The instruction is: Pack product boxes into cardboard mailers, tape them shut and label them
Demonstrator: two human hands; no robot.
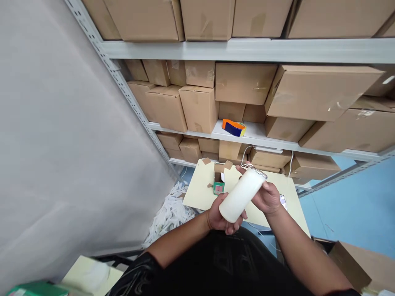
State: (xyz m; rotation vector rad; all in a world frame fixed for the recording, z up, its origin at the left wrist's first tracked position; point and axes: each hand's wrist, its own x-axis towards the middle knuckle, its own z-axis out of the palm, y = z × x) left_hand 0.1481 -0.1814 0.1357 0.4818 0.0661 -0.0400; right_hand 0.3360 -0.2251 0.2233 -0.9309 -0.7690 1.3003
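I hold a white cylinder (241,194) tilted in front of me with both hands. My left hand (219,216) cups its lower end with the fingers wrapped under it. My right hand (268,197) grips its upper part from the right, fingers closed round it. Below the hands lies a pale yellow small table (202,191). A small open cardboard box (219,179) with a green and red label stands on that table, just left of the cylinder's top end.
Grey metal shelves (247,50) packed with brown cardboard boxes fill the view ahead. An orange and blue tape dispenser (233,127) lies on the middle shelf. White paper scraps (168,213) are piled on the floor at left. A grey wall (61,144) is at the left; a brown carton (354,263) stands at lower right.
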